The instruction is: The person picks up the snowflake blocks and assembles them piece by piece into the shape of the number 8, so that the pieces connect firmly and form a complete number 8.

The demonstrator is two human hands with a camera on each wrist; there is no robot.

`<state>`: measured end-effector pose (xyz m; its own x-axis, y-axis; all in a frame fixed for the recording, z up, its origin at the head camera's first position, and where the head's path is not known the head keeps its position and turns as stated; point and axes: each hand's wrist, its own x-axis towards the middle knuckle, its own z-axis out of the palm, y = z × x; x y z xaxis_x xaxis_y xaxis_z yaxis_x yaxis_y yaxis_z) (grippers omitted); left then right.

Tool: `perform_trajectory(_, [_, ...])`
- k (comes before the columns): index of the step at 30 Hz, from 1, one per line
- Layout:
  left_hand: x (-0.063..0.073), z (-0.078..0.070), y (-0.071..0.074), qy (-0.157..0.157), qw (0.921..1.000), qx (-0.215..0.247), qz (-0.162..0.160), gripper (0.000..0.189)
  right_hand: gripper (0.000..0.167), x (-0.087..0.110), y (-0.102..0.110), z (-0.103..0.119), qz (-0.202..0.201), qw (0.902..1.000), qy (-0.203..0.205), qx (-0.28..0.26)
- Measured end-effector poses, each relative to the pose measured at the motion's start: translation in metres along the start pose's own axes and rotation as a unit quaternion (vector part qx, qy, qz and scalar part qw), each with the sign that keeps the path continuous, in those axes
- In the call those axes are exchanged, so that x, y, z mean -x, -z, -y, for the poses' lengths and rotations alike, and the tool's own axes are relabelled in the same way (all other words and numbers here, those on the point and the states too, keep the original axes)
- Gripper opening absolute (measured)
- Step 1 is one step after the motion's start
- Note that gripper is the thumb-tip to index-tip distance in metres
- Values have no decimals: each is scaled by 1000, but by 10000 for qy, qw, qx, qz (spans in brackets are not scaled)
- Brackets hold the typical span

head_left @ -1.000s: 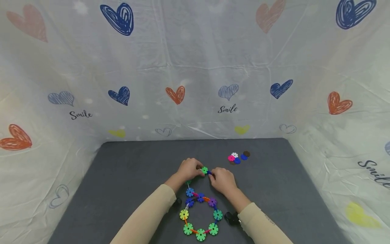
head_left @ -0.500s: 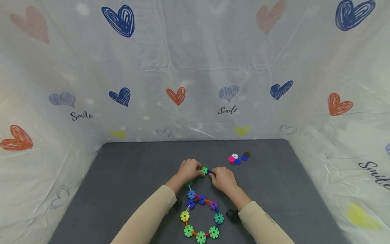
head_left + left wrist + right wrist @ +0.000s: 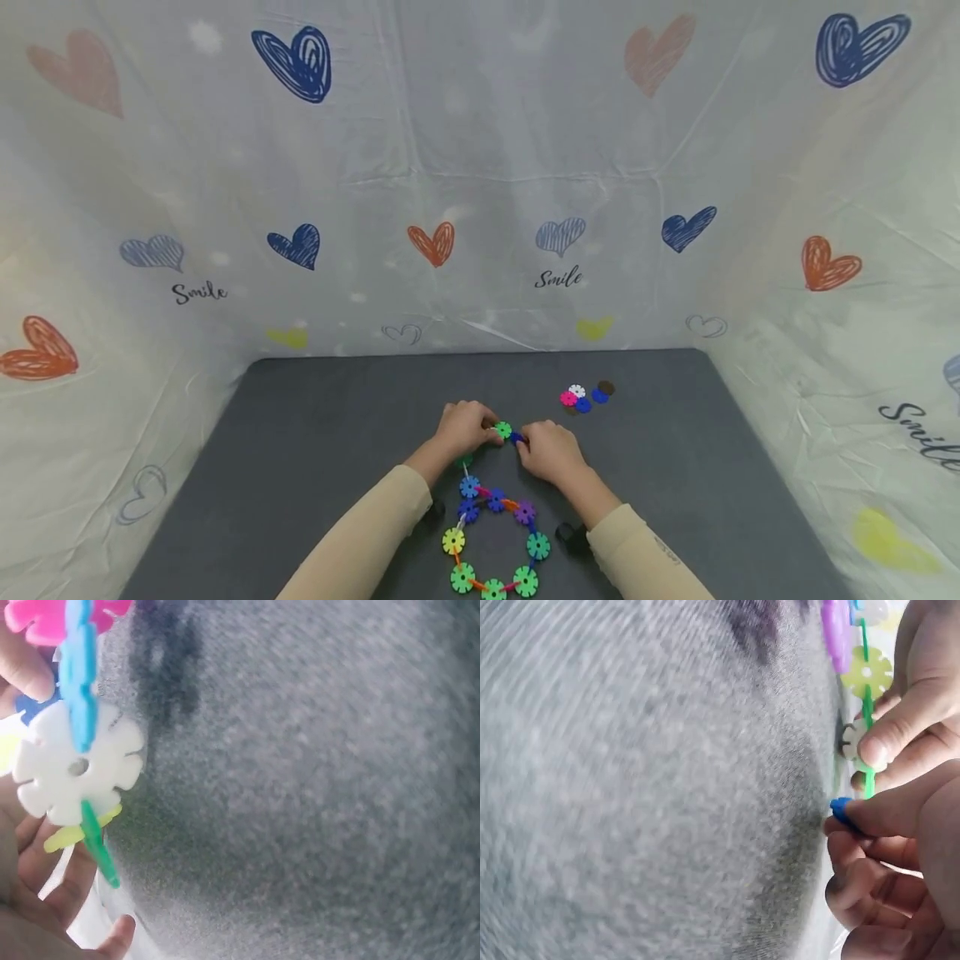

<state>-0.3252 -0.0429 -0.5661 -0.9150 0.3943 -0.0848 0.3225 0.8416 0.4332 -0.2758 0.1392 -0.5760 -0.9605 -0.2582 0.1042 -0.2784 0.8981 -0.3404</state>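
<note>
Near the middle of the table, my left hand (image 3: 465, 427) pinches the end of a chain of flower-shaped interlocking discs. In the right wrist view its thumb lies on a white disc (image 3: 850, 742), with a green disc (image 3: 503, 430) slotted in edge-on beyond it. My right hand (image 3: 553, 450) pinches a small blue disc (image 3: 843, 810) between thumb and fingers, right at the green disc's edge. Another white disc (image 3: 56, 784) of the chain hangs by the left hand in the left wrist view. Toward the person, the chain forms a ring, with a yellow disc (image 3: 453, 541) at its left.
Several loose discs lie beyond the right hand, among them a pink disc (image 3: 568, 399), a white disc (image 3: 577, 390) and a brown disc (image 3: 606, 387). The dark grey table (image 3: 337, 417) meets a pale curtain (image 3: 480, 108) printed with hearts at its far edge.
The ring of discs has slid slightly toward the person. Both hands keep pinching their discs close together. The head view has tilted up a little.
</note>
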Motion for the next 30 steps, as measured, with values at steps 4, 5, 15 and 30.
perform_trajectory(4, [1, -1, -1, -37, 9999, -95, 75, 28, 36, 1, -3, 1, -93, 9999, 4, 137])
perform_trajectory(5, [1, -1, -1, -72, 9998, -156, 98, 27, 32, 2, -4, 1, -179, 9997, 15, 182])
perform_trajectory(15, [0, -1, -4, -121, 9999, 44, -3, 27, 24, 0, -4, -7, -489, 9985, 222, -77])
perform_trajectory(30, [4, -6, -2, -373, 9983, -134, -430, 31, 9, 2, -8, -5, -858, 9941, 377, -553])
